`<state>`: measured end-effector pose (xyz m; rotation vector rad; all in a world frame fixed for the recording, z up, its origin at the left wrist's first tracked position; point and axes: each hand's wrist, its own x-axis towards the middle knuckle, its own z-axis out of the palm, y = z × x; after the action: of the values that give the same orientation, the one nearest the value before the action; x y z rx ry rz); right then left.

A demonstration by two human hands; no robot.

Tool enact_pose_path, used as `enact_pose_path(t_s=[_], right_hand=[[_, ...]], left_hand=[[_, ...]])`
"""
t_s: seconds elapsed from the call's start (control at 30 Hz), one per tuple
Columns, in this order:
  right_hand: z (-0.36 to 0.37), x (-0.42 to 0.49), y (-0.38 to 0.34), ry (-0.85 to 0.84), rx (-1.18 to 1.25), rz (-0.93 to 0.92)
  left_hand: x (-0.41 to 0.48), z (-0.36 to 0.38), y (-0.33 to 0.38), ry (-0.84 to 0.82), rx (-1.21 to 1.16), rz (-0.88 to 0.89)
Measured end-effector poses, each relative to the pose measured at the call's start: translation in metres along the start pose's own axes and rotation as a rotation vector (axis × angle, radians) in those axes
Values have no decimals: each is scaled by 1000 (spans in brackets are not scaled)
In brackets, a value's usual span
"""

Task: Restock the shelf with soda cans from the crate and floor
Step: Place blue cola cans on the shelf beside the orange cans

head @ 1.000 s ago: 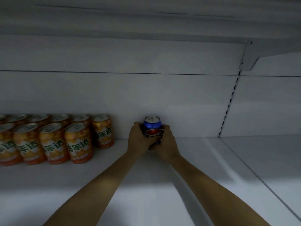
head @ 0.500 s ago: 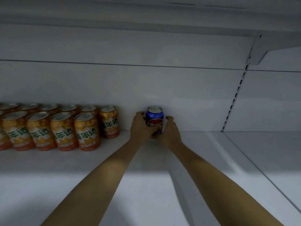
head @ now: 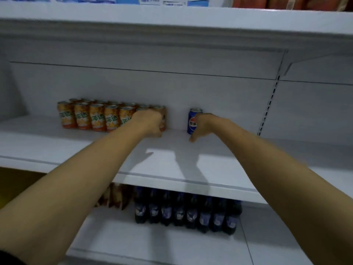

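White metal shelf (head: 172, 165) is running across the head view, and both bare forearms are reaching over its front edge toward the back wall (head: 219, 96).

Blue can (head: 193, 119), the task's thing, is standing upright at the rear of the shelf, against or just in front of the wall, with a clear gap between it and the orange cans (head: 91, 117) to its left.

Right hand (head: 205, 125) is hovering just beside the blue can, overlapping its right edge from this angle, so whether skin is touching metal cannot be told. The wrist is bending downward, the back of the hand is facing up, and the fingers are drooping in a loose curl with the thumb pointing down toward the shelf. Nothing is sitting in its grasp.

Left hand (head: 150, 122) is hanging lower left of the blue can and well apart from it, in front of the right end of the orange cans. Its knuckles are facing the camera and its fingers are curling under the palm, out of sight; whether they are pressing together on nothing or touching the last orange can cannot be told.

Orange cans are standing upright in two rows, packed side by side, along the rear left of the shelf.

Below, dark bottles (head: 187, 211) are standing in a tight row on the lower shelf, with brown packets (head: 112, 197) just to their left. Above, the upper shelf (head: 172, 14) is carrying blurred packages along the top edge.
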<state>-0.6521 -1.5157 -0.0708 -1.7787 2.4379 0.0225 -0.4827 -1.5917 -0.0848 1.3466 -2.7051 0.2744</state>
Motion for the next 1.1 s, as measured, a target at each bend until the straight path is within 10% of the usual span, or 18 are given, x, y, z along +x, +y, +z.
enact_pose_path(t_s=[0.47, 1.1], right_hand=[[16, -138, -229, -40, -5, -476], [394, -267, -596, -663, -143, -811]], left_hand=[[-265, -33, -143, -121, 118, -382], [-683, 234, -381, -709, -197, -860]])
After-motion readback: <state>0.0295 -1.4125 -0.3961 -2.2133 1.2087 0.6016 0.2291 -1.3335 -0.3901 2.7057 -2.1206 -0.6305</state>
